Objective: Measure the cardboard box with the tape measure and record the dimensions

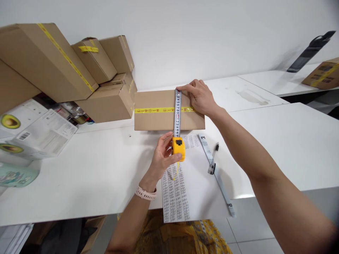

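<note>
A cardboard box [156, 121] with yellow printed tape lies before me on the white table. Across its top face runs the pulled-out blade of a yellow tape measure [178, 148]. My left hand [162, 155] is closed round the tape measure's case, just in front of the box's near edge. With the index finger, my right hand [200, 95] presses the blade's end at the box's far edge; its other fingers rest on the box's right part. Under the tape measure is a sheet of paper [198, 190] with rows of handwriting. A pen [214, 158] lies on it.
Several cardboard boxes [106, 106] are stacked at the left against the wall. A white carton with avocado pictures [39, 130] and a pale green container [18, 174] stand at the left edge. At the far right are a dark bottle [307, 53] and another box [324, 74].
</note>
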A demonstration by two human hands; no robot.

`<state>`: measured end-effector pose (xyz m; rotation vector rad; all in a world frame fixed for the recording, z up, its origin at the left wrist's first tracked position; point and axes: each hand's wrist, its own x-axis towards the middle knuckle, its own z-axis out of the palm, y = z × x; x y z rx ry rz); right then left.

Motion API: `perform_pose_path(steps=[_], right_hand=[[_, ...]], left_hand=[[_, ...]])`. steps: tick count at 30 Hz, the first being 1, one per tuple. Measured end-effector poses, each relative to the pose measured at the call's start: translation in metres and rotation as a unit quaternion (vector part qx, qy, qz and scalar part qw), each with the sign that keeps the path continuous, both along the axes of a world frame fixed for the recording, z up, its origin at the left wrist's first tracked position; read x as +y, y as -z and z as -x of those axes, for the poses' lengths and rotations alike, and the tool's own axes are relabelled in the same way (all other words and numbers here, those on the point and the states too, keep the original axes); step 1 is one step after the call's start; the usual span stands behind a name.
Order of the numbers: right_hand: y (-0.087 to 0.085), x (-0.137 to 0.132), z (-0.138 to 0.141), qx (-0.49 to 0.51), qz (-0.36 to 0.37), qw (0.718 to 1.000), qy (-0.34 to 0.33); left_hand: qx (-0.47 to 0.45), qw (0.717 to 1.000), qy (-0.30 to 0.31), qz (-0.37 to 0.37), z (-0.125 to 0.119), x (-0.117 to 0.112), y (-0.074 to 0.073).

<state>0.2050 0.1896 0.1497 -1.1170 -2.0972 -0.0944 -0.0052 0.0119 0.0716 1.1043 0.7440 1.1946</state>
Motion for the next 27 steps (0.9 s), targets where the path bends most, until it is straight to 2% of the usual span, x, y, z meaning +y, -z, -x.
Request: perform_pose_path(steps=[14, 27], right_hand=[[-0.001, -0.002, 0.000, -0.024, -0.012, 1.000, 0.003], [0.000, -0.004, 0.000, -0.007, -0.011, 1.000, -0.002]], left_hand=[[-0.055, 0.998, -0.009, 0.037, -0.007, 0.010, 0.006], [-0.021, 0.999, 0.021, 0.034, -0.006, 0.015, 0.007]])
